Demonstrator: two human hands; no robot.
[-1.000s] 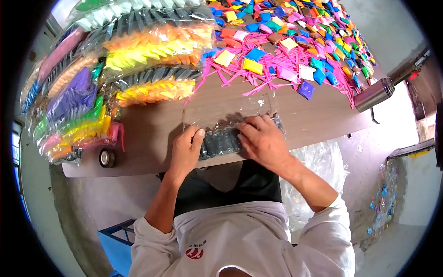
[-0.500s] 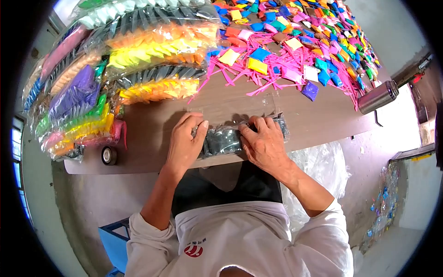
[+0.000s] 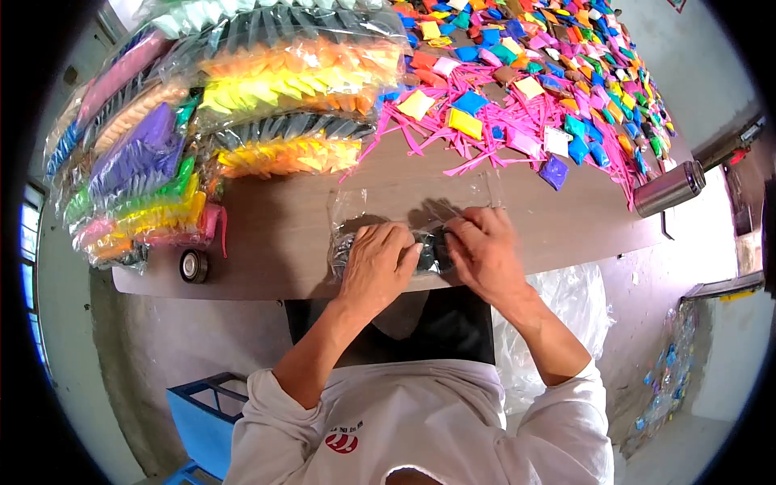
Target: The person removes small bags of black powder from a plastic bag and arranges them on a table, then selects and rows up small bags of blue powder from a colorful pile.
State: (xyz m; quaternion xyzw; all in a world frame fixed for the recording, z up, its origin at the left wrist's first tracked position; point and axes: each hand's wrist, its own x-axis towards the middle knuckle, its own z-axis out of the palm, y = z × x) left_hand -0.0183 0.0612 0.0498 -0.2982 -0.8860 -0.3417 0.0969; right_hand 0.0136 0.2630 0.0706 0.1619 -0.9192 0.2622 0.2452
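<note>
A clear plastic bag [image 3: 430,257] of black packets lies flat near the table's front edge, its transparent flap [image 3: 404,194] spread out on the far side. On its left part sits my left hand [image 3: 377,263], fingers curled down over the bag and thumb toward the middle. My right hand [image 3: 487,250] grips the right part of the bag with bent fingers and thumb. Both hands hide much of the packets, and the fingertips are partly covered.
Bagged rows of coloured packets [image 3: 299,97] are stacked at the left, with a tape roll [image 3: 193,265] in front. Loose coloured packets [image 3: 566,56] and pink strips [image 3: 493,137] heap at the back right. A metal flask [image 3: 669,190] lies at the right edge; clear plastic [image 3: 558,331] hangs below.
My left hand has moved right, from the bag's left end onto its left part. My right hand has shifted slightly right, uncovering different packets. The view has tilted slightly.
</note>
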